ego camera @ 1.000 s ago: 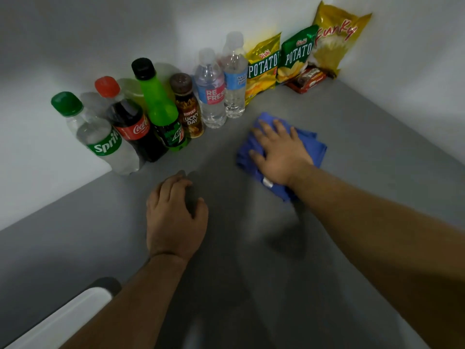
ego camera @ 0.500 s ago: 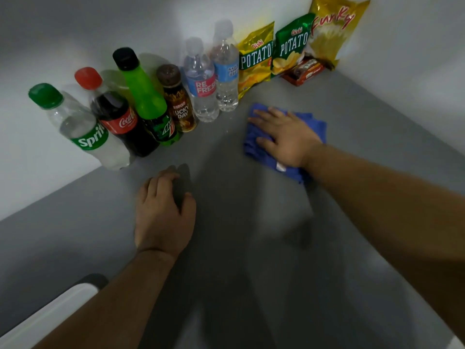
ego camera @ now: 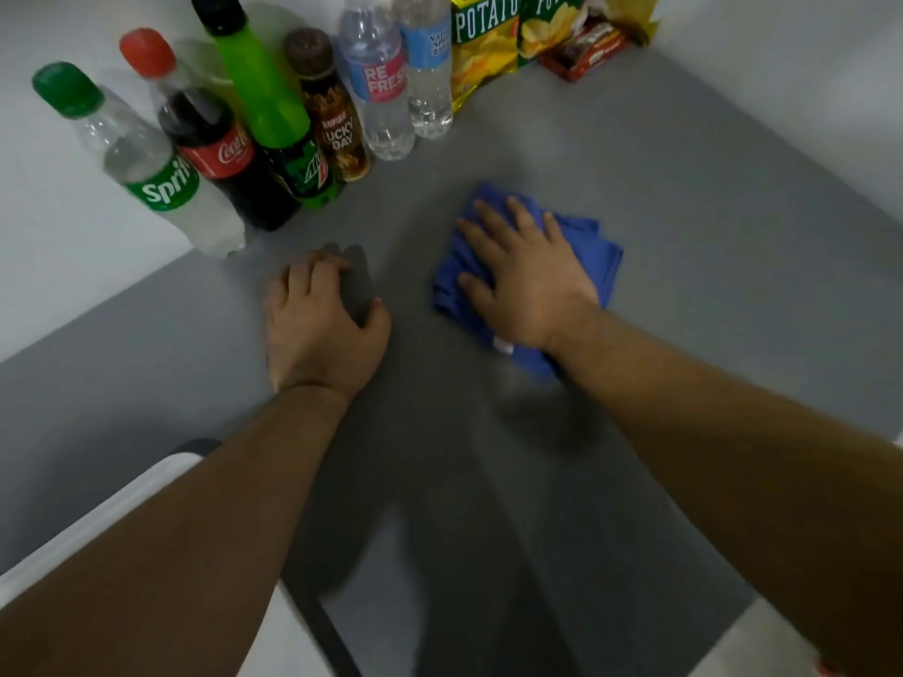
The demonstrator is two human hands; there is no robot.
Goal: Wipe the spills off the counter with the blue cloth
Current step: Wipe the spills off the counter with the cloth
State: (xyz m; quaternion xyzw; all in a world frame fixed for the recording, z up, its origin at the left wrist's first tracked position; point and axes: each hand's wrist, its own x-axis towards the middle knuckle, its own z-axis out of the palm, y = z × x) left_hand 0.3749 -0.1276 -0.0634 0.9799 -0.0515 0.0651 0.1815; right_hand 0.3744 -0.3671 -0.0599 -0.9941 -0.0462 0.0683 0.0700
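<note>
Both hands press on the grey bench (ego camera: pixel 708 197): the right hand (ego camera: pixel 525 273), fingers spread flat atop the blue cloth (ego camera: pixel 593 249), has dragged it back from the water bottles (ego camera: pixel 400 85), wiping mid-stroke, while the left hand (ego camera: pixel 320 322) stays braced, fingers loosely curled.

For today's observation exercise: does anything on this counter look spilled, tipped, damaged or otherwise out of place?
Nothing stands out. The bottles stand upright and capped along the wall, the snack bags lean in the corner, and the right hand presses flat on the blue cloth. No spill shows on the grey counter.
</note>
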